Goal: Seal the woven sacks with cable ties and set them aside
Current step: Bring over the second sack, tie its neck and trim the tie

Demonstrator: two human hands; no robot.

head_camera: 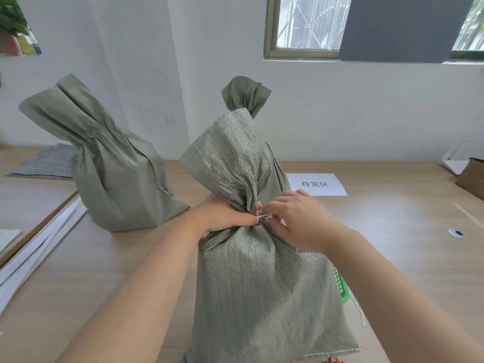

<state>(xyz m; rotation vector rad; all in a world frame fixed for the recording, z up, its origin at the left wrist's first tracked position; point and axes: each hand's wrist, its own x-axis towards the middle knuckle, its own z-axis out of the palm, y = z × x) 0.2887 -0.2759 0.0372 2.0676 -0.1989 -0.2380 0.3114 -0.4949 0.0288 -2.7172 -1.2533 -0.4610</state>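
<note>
A grey-green woven sack [259, 289] stands upright on the wooden table right in front of me, its neck bunched together. My left hand [225, 214] grips the gathered neck from the left. My right hand [296, 218] pinches a pale cable tie [263, 216] at the neck from the right. A second sack [115, 179] stands at the left with its neck gathered. Behind the front sack, a third one shows only its tied top [245, 94].
A white paper sign [317, 184] with printed characters lies behind the sack. A green basket [340, 284] peeks out at the sack's right side. Flat grey sacks [47, 163] lie at far left; a cardboard box [471, 176] sits at far right.
</note>
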